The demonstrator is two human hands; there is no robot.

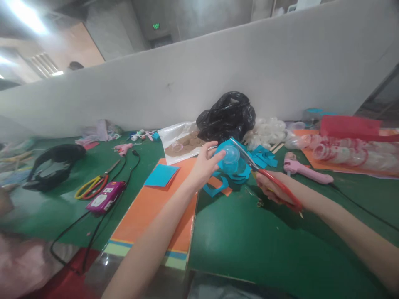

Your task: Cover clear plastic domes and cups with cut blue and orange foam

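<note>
Pinched in the left hand point(202, 168), a clear plastic dome point(231, 157) backed by blue paper point(241, 174) is held over an orange card sheet point(162, 207), red-handled scissors point(280, 187) gripped in the right hand point(271, 189), long axis slanting up-left, blades against the paper

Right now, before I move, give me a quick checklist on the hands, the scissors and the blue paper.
1. Left hand holding the clear plastic dome: ok.
2. Right hand gripping the red-handled scissors: ok.
3. Scissor blades at the blue paper: ok, they lie across it.
4. Left fingers apart from the blades: ok.
5. Pink hot glue gun apart from the right hand: ok.
6. Blue paper stuck to the dome: cannot tell.
</note>
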